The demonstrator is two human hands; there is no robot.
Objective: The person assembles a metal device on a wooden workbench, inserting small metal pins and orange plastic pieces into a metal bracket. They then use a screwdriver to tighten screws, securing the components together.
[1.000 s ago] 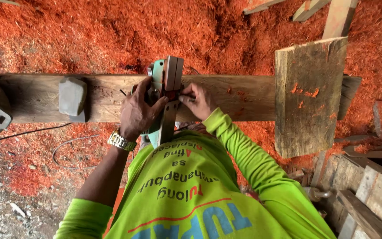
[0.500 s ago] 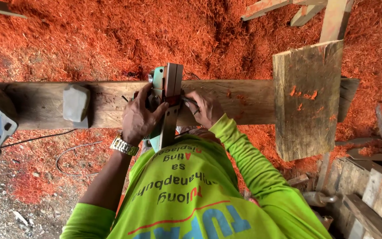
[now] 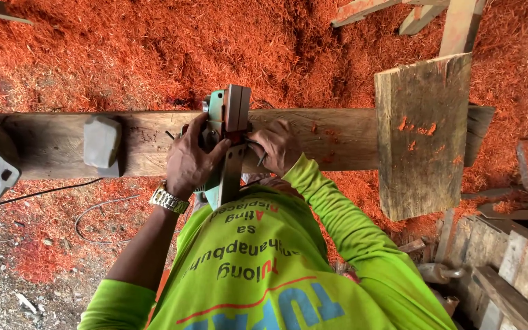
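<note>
a green power planer (image 3: 226, 143) on the long wooden beam (image 3: 337, 137) is gripped tightly by the left hand (image 3: 192, 160), while the right hand (image 3: 274, 145) is closed on its side.

We see a green power planer (image 3: 224, 143) with grey metal base | upturned, sole plate facing up, lengthwise toward us | at frame centre on the long weathered plank (image 3: 313, 137) | plank lies horizontally across the frame, dusted with red shavings
</note>
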